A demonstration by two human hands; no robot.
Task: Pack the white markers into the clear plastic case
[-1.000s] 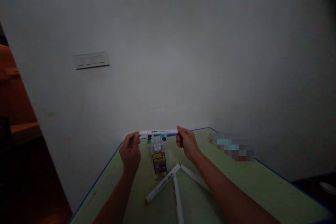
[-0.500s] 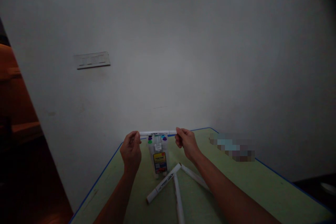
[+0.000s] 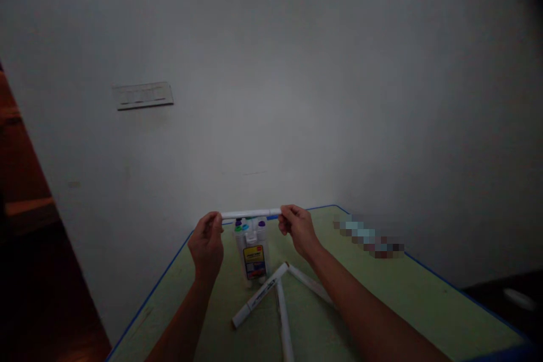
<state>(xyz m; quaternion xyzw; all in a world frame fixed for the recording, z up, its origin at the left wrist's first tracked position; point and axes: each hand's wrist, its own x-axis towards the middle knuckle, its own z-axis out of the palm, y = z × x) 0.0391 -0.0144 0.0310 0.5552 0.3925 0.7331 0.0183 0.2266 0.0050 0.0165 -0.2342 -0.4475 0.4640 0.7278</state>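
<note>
I hold a white marker (image 3: 250,214) level in front of me, one end in each hand. My left hand (image 3: 206,244) pinches its left end and my right hand (image 3: 298,228) pinches its right end. Just below the marker stands a clear pack of markers (image 3: 251,249) with green, blue and purple caps and a yellow label. Three more white markers (image 3: 259,295) lie on the green table (image 3: 394,294) between my forearms, their ends meeting near the pack.
The green table has a blue edge and stands in a corner against a pale wall. A small plate (image 3: 142,95) is fixed to the wall at the left. A blurred patch (image 3: 368,236) lies at the table's far right. Dark floor lies to the left.
Both hands and the held marker have stayed almost still; the view has shifted slightly to the right, so everything sits a little further left in the picture.
</note>
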